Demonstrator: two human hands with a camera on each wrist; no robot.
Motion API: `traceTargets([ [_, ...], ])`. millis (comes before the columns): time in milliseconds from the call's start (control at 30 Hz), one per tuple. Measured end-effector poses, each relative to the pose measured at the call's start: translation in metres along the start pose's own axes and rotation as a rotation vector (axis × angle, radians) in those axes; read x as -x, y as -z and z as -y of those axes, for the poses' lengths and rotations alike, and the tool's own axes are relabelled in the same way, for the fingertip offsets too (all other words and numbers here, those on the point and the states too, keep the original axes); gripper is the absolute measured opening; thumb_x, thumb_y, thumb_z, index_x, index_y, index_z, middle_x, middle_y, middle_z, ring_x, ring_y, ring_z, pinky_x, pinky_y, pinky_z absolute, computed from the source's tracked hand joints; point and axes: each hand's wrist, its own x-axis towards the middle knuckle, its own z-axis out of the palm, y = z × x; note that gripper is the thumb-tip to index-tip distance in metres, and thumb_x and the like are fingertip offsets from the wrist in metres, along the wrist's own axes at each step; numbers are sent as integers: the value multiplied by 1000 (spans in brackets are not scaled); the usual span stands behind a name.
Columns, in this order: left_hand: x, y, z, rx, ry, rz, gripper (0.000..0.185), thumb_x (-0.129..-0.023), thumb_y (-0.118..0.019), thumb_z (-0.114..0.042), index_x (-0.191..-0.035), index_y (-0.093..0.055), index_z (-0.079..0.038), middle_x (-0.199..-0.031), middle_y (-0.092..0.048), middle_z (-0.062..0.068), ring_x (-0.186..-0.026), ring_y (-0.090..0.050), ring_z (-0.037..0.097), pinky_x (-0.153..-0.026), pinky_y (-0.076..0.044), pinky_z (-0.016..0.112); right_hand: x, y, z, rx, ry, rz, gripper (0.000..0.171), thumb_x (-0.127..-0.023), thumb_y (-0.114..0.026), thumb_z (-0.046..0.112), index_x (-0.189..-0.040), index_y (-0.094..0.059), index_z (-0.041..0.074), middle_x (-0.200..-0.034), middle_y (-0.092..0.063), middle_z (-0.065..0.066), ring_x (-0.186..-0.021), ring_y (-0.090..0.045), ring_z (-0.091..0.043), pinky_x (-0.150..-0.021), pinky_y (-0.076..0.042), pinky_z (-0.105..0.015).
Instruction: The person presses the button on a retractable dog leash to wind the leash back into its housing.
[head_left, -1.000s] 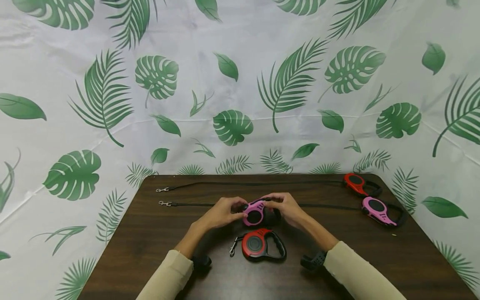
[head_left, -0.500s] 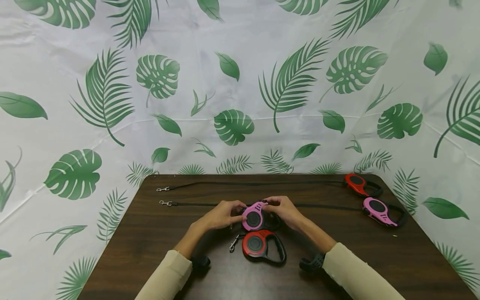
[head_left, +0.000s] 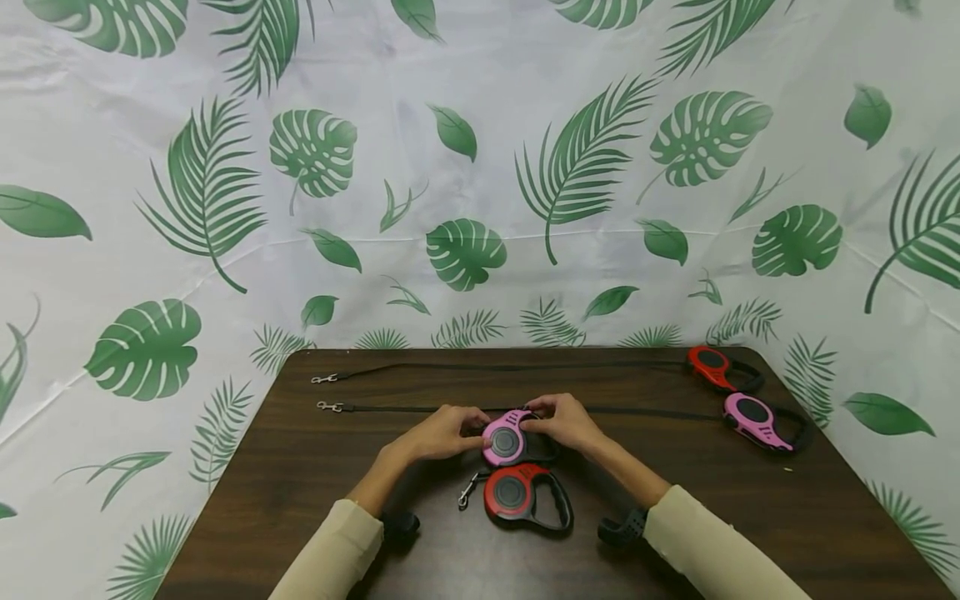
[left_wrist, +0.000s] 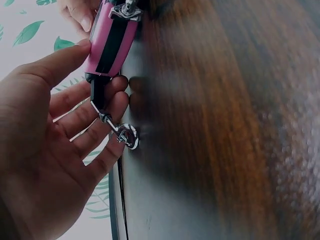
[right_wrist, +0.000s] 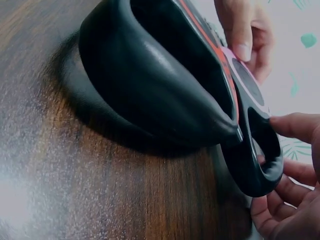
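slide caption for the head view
Left hand and right hand hold a pink leash reel beyond a red reel on a dark table.

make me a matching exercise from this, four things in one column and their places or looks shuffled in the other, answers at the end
Things
1. left hand
2. backdrop
3. right hand
4. nearest red leash

Places and looks
A. at the handle of the held pink leash
B. on the table, touched by neither hand
C. at that pink leash's clip end
D. white with green leaves

Pairs: 1-C, 2-D, 3-A, 4-B
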Motion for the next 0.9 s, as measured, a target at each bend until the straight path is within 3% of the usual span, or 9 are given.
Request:
traceTargets([
  [200, 0, 0, 2, 6, 5, 14, 35, -102, -74, -24, -129, -69, -2, -121, -76, 12, -113, -73, 25, -98, -58, 43, 2, 1, 1, 85, 12, -13, 41, -86, -89, 28, -118, -79, 6, -102, -77, -4, -91, -68, -16, -82, -57, -40],
  [367, 1, 0, 3, -8, 3, 11, 36, -102, -74, -25, -129, -70, -2, -121, -76, 11, -112, -72, 25, -98, -57, 43, 3, 2, 0, 116, 34, -9, 43, -84, -90, 29, -117, -79, 5, -96, -75, -2, -85, -65, -14, -76, -55, -34],
  [700, 5, 0, 1, -81, 10, -12, 37, -101, -74, -29, -129, -72, -5, -121, -72, 9, -114, -65, 25, -101, -53, 45, 4, 5, -5, 110, 52, 4, 43, -85, -90, 31, -118, -79, 6, -94, -73, 0, -82, -64, -13, -74, -55, -33],
  [900, 11, 5, 4, -60, -6, -45, 38, -102, -73, -27, -131, -70, -3, -126, -70, 12, -119, -66, 28, -104, -53, 47, 8, 14, -8, 80, 44, 14, 46, -86, -90, 33, -120, -77, 5, -96, -75, 0, -79, -65, -13, -69, -55, -32],
])
